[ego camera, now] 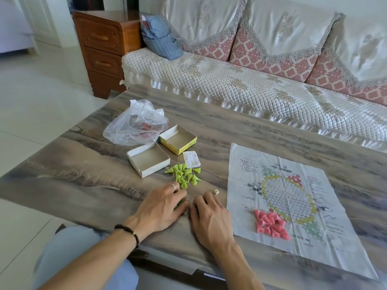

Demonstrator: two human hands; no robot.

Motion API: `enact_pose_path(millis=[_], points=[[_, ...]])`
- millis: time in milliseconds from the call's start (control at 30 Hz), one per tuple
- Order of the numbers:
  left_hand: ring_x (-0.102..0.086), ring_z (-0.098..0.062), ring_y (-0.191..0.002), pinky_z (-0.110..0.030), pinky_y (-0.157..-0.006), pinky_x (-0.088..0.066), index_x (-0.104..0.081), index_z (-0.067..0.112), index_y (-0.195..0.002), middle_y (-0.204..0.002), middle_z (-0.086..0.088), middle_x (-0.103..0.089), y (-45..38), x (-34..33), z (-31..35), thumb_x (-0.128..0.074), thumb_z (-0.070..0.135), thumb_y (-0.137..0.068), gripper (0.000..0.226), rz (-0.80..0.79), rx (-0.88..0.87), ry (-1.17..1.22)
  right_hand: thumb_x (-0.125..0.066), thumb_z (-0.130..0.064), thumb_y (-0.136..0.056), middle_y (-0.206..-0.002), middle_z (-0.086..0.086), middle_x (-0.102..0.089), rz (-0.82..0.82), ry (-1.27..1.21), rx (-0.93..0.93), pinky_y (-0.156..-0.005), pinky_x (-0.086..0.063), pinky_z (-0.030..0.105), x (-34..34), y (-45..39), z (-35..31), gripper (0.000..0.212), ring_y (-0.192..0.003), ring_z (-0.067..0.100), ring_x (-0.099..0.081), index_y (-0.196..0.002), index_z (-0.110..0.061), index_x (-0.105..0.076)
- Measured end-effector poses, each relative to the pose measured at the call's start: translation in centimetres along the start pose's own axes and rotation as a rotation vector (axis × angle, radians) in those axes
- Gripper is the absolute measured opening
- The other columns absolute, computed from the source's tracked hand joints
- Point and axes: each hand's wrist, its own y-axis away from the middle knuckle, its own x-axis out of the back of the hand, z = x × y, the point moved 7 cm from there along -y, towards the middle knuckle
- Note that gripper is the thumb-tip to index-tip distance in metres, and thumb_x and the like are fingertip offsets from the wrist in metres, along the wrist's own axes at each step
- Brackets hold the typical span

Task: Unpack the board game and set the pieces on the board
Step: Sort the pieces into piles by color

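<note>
Head view showed both hands resting knuckles-up on the table [88, 155], close together. The left hand [162, 208] covered something dark green; its grip could not be determined. The right hand [209, 216] lay with fingers curled, apparently holding nothing. The green pieces [185, 174] lay just beyond the left fingertips. The paper board [293, 201] lay to the right, long axis running away from the person, nearer the right hand, with the pink pieces [271, 225] heaped on its near part.
</note>
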Motion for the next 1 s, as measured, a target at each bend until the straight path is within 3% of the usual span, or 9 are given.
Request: enact_pose_path(millis=[200,467,633,800,1000], points=[[-0.047,-0.02,-0.05,-0.031,-0.043,-0.033,-0.044,0.018,-0.065,-0.062,0.002,-0.047,-0.1,0.8,0.3,-0.046,0.032,-0.09,0.028,0.115,0.021,-0.042,-0.05,-0.028,-0.088,-0.068,0.002,-0.051,0.053,0.0,0.003,-0.04,-0.04,0.035,0.1,-0.7,0.0,0.026,-0.063,0.024,-0.054,-0.064,-0.017,-0.048],[-0.046,-0.025,-0.039,-0.029,-0.036,-0.031,-0.048,0.015,-0.06,-0.049,-0.002,-0.047,-0.5,0.8,-0.4,-0.048,0.031,-0.09,0.034,0.206,0.082,-0.016,-0.05,-0.031,-0.085,-0.062,0.0,-0.051,0.028,0.085,0.07,-0.034,-0.033,0.028,-0.1,-1.8,-0.1,0.033,-0.048,0.022,-0.053,-0.055,-0.017,-0.05],[-0.047,-0.025,-0.037,-0.028,-0.034,-0.032,-0.052,0.015,-0.061,-0.046,-0.003,-0.05,-0.7,0.7,-0.6,-0.049,0.033,-0.092,0.035,0.235,0.091,-0.024,-0.071,-0.02,-0.081,-0.049,0.002,-0.049,0.077,0.078,0.086,-0.03,-0.029,0.026,0.3,-3.1,-0.2,0.038,-0.035,0.027,-0.047,-0.051,-0.016,-0.046],[-0.046,-0.025,-0.036,-0.027,-0.034,-0.03,-0.052,0.015,-0.061,-0.046,-0.003,-0.049,-0.8,0.6,-0.7,-0.049,0.032,-0.091,0.035,0.24,0.096,-0.024,-0.049,-0.029,-0.089,-0.055,0.001,-0.048,0.083,0.023,0.164,-0.031,-0.031,0.028,0.1,-2.8,-0.1,0.031,-0.041,0.026,-0.047,-0.06,-0.017,-0.047],[-0.045,-0.025,-0.035,-0.026,-0.033,-0.031,-0.051,0.015,-0.06,-0.045,-0.003,-0.048,-0.8,0.6,-0.7,-0.048,0.032,-0.092,0.037,0.244,0.091,-0.004,-0.051,-0.027,-0.087,-0.055,0.003,-0.049,0.019,0.101,0.185,-0.029,-0.031,0.028,-0.8,-3.0,0.1,0.032,-0.038,0.029,-0.048,-0.058,-0.015,-0.048]])
